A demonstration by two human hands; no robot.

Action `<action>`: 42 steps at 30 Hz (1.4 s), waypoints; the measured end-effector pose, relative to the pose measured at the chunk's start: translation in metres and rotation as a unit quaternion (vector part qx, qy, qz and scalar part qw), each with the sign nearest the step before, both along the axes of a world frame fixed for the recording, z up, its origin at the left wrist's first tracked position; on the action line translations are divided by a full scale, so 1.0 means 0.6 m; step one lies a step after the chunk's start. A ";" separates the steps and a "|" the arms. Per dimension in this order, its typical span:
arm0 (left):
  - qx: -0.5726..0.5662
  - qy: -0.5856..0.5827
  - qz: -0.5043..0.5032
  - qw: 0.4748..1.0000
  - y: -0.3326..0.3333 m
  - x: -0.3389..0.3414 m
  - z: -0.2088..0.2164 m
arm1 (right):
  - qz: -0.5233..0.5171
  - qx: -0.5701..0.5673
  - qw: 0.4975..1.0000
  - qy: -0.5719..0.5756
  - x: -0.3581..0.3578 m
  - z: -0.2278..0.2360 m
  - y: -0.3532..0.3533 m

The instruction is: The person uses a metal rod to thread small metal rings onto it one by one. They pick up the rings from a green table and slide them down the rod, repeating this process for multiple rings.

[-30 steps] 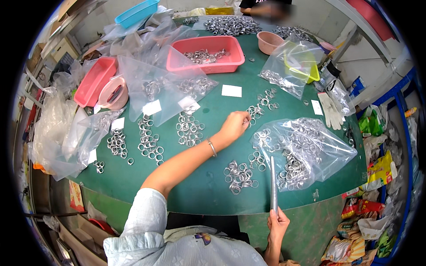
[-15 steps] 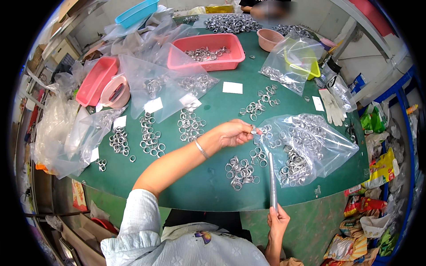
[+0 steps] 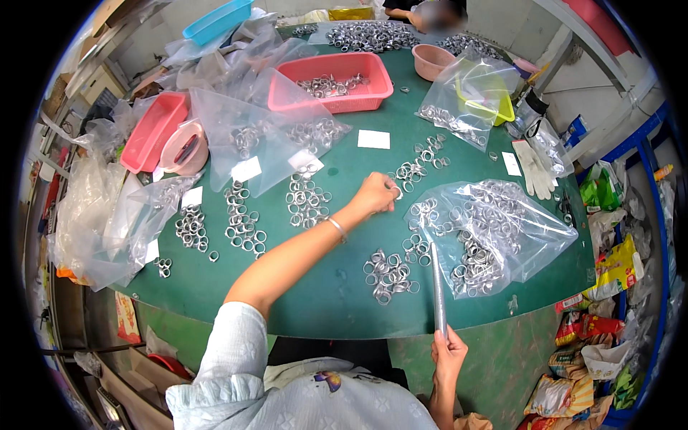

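My right hand (image 3: pixel 448 350) grips the thick end of a ring mandrel (image 3: pixel 438 294), a tapered silver metal rod whose thin end points away from me over the table. My left hand (image 3: pixel 378 193) is closed in a pinch, with a silver ring (image 3: pixel 398 192) at its fingertips. It is beside a loose pile of silver rings (image 3: pixel 411 173). Right of the mandrel lies a clear plastic bag (image 3: pixel 541 233) with many rings in it, some spilling from its mouth. Another heap of rings (image 3: pixel 388 278) is left of the mandrel.
Several ring groups (image 3: pixel 308 201) lie to the left, with white paper slips (image 3: pixel 246 169) and plastic bags (image 3: pixel 236 129). A pink basket (image 3: pixel 333 104) holds rings. Farther off are a pink bowl (image 3: pixel 433 63) and another person (image 3: pixel 419 16). Right: a glove (image 3: pixel 534 170) and a yellow-green basket (image 3: pixel 505 107).
My left hand has moved away from the bag's mouth, up and to the left, to the loose ring pile. My right hand and the mandrel have hardly moved.
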State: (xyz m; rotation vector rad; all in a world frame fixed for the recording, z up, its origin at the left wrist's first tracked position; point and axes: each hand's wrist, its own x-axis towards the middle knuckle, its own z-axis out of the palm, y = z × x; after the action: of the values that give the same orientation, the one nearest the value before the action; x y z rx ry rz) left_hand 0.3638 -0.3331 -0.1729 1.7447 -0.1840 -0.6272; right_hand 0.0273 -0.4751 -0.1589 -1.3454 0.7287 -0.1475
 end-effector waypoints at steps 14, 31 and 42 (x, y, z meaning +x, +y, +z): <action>0.178 -0.248 -0.171 0.937 0.049 -0.128 0.060 | -0.018 -0.019 1.000 0.003 -0.022 -0.005 -0.004; 0.025 -0.422 -0.122 0.898 0.091 -0.193 0.039 | 0.001 -0.030 0.999 -0.031 -0.053 0.012 0.008; -0.119 -0.308 -0.041 0.943 0.097 -0.293 0.112 | 0.081 -0.151 0.983 -0.064 -0.073 0.044 0.017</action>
State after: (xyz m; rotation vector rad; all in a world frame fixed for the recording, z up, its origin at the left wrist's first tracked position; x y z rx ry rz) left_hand 0.1883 -0.2746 -0.1056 1.6530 -0.7401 -0.0886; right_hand -0.0168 -0.4651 -0.1322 -1.6616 0.4976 -0.2189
